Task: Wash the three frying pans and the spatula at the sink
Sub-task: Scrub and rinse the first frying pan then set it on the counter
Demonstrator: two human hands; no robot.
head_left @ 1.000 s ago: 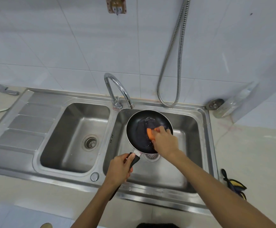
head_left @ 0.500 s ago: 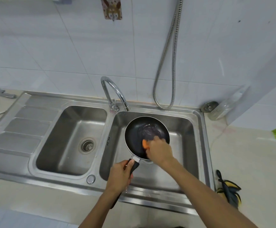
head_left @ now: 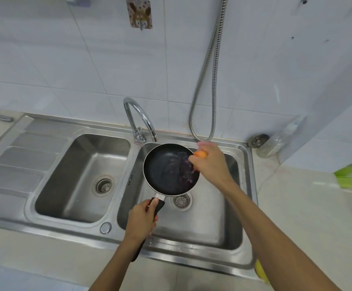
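Pan (head_left: 168, 169) is over the right basin of the sink (head_left: 181, 252), just below the faucet (head_left: 141, 118) spout. It looks held up off the basin floor, above the drain (head_left: 180, 201).

Left hand (head_left: 140, 219) has its fingers wrapped round the black handle (head_left: 159, 203), close to where it joins the pan. The rest of the handle sticks out behind the wrist.

Right hand (head_left: 212, 164) is curled round an orange sponge (head_left: 200, 154) at the pan's right rim. Most of the sponge is hidden by the fingers. There is water or suds on the right half of the pan's inside. Cannot tell if the faucet is running.

Handling, as a judgement:
- The pan is small, rigid and probably light enough for one hand.
- Its dark coating is likely nonstick, so wet and soapy it will be slick and easily scratched. The soft sponge suits it.
- The handle is the place to hold. A grip near the pan end gives better control when the sponge pushes on the rim.
- The wet handle could twist in the palm, and drops show below the left hand.
- The sponge is soft and squashes, so hold it with the whole hand.

The other two pans and the spatula are not in view.
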